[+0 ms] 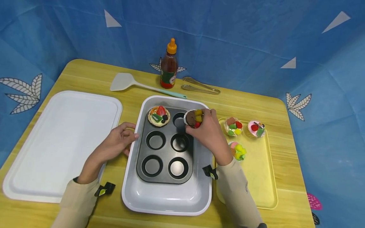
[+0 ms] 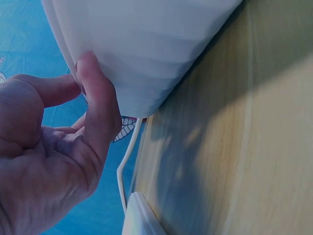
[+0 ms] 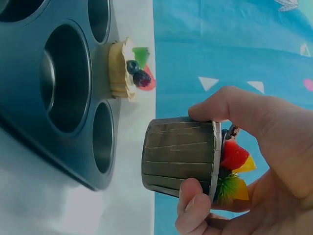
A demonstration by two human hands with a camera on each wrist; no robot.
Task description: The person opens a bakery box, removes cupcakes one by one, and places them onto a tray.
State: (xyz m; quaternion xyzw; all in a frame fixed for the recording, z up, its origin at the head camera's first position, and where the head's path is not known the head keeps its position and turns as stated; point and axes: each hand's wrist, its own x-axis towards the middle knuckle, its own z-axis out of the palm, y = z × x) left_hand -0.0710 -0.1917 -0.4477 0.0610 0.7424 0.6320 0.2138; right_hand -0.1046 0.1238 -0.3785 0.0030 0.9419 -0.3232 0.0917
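My right hand (image 1: 211,133) grips a chocolate cupcake (image 1: 190,118) in a dark pleated cup, topped with fruit pieces. In the right wrist view the cupcake (image 3: 181,154) is tipped on its side, thumb and fingers around its rim, apart from the tin. Below it is a dark muffin tin (image 1: 166,152) with six-style paired wells, inside a white tub (image 1: 168,204). A fruit tart (image 1: 158,116) occupies the tin's far-left well; the other visible wells hold nothing. My left hand (image 1: 118,141) pinches the tub's left rim between thumb and fingers, clearly seen in the left wrist view.
On the right, a yellow tray (image 1: 258,190) bears three more cupcakes. A white tray (image 1: 65,136) lies at left. Behind the tub are a spatula (image 1: 124,81), a sauce bottle (image 1: 169,69) and metal tongs (image 1: 201,86), before a blue cloth backdrop (image 1: 228,44).
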